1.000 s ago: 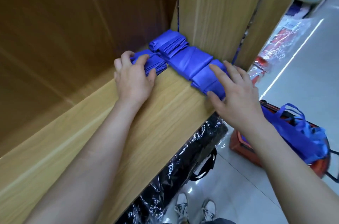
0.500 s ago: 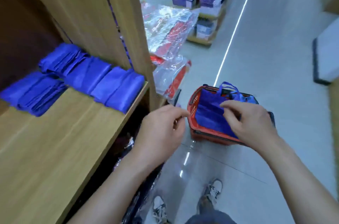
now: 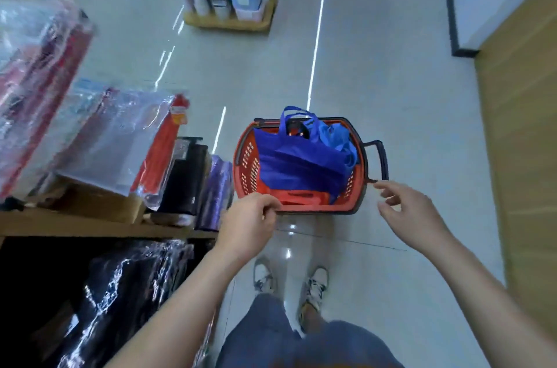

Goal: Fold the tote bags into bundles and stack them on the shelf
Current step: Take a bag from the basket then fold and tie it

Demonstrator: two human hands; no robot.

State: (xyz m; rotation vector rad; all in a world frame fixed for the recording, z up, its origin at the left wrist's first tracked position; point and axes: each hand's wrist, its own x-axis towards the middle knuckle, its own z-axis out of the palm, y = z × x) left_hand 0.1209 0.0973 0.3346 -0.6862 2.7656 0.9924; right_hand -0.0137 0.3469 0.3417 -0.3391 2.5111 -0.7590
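Progress is judged to be partial at best, since unfolded tote bags [image 3: 298, 165] are seen heaped in a red basket [image 3: 245, 165] on the floor [image 3: 401, 102], and no folded bundle is shown anywhere in this view. How many bundles have been stacked cannot be told, because the part of the shelf meant for them is not in sight. What is left is plain enough: each bag in the basket has yet to be lifted out, folded and carried to the shelf. The basket is filled mostly by one dark blue bag laid flat across it, with a handle loop [image 3: 291, 114] standing up at the far side. A lighter blue bag [image 3: 337, 135] is crumpled against the far right wall. The exact count of bags cannot be made out. The left hand [image 3: 250, 223] is held over the near rim with its fingers loosely curled, and nothing is seen in them. Whether the rim is touched cannot be told. The right hand [image 3: 407, 214] is held just beside the black basket handle [image 3: 382, 161], fingers relaxed and slightly spread, gripping nothing. A reach for the next bag is judged to be the step in hand. To the left, a wooden shelf [image 3: 75, 226] is loaded with plastic-wrapped goods [image 3: 99, 138].
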